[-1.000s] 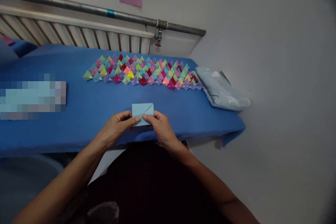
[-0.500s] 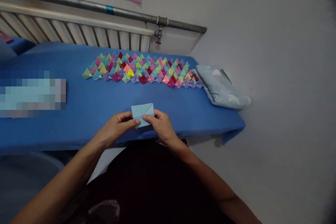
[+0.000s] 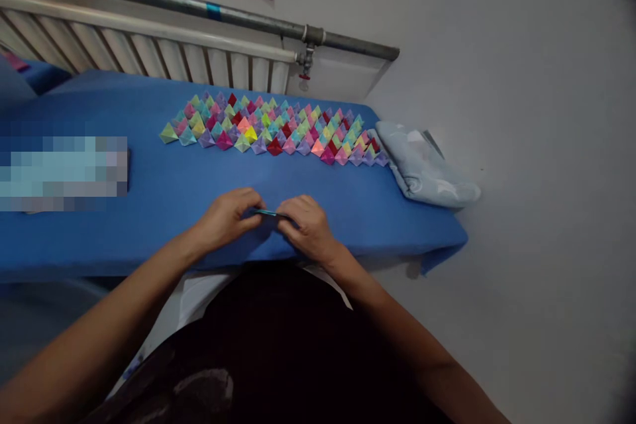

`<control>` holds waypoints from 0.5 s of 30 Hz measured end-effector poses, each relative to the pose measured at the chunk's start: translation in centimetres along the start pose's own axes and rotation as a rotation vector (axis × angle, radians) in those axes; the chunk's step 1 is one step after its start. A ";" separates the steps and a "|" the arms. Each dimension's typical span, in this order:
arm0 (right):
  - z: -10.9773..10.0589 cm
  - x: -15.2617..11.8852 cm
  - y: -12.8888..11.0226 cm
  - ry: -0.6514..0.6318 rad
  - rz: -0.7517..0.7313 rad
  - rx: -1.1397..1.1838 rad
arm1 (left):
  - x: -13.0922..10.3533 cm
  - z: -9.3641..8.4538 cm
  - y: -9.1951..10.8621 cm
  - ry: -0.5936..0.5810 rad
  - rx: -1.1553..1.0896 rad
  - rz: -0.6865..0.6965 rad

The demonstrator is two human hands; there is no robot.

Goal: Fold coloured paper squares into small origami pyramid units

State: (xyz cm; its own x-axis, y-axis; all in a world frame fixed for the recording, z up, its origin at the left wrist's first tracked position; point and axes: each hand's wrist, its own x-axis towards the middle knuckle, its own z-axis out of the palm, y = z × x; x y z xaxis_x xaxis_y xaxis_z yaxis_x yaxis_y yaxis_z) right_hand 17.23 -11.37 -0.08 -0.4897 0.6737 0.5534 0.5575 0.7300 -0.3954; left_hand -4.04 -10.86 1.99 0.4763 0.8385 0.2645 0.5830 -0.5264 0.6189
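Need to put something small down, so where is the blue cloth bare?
The blue cloth is bare between the pixelated item and the left hand, and between the right hand and the folded grey-blue fabric. Crowded: the back, where folded papers run toward that fabric, and front centre, where both hands grip a blue paper.

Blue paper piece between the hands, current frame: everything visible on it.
The blue paper piece shows nearly edge-on, as a thin, light-blue strip that looks like thin paper. The left hand pinches its left end and the right hand its right, their fingers hiding both ends. It lies roughly level, in front of the blue cloth; whether it touches the cloth, I can't tell. Its faces and any creases can't be made out.
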 end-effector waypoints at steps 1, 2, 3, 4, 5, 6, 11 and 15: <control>0.0 0.2 0.5 -0.008 -0.098 -0.101 | 0.0 0.3 -0.3 0.062 0.100 0.084; 0.0 0.4 0.9 -0.008 -0.175 -0.189 | 0.1 0.7 -0.6 0.126 0.197 0.150; 0.0 0.6 1.3 -0.002 -0.233 -0.261 | 0.1 1.2 -0.9 0.186 0.289 0.200; 0.0 0.7 1.6 0.006 -0.274 -0.316 | 0.1 1.7 -1.2 0.235 0.373 0.237; 0.1 0.7 1.8 0.012 -0.301 -0.354 | 0.0 2.1 -1.4 0.269 0.444 0.261; 0.3 0.6 1.9 0.012 -0.318 -0.379 | -0.1 2.6 -1.5 0.285 0.502 0.276; 0.7 -1.4 1.2 -0.155 -0.286 -0.415 | -1.9 3.9 -1.4 0.129 0.606 0.310; 0.3 -3.2 -0.2 -0.230 -0.155 -0.362 | -3.3 3.2 -0.7 -0.007 0.538 0.308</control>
State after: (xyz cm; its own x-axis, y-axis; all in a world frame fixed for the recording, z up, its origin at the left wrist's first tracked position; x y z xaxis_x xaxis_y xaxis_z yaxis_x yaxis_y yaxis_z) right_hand 18.45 -13.69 -2.03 -0.6993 0.5971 0.3930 0.6439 0.7649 -0.0165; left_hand -3.91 -13.73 -1.72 0.6788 0.6371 0.3652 0.6676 -0.7425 0.0546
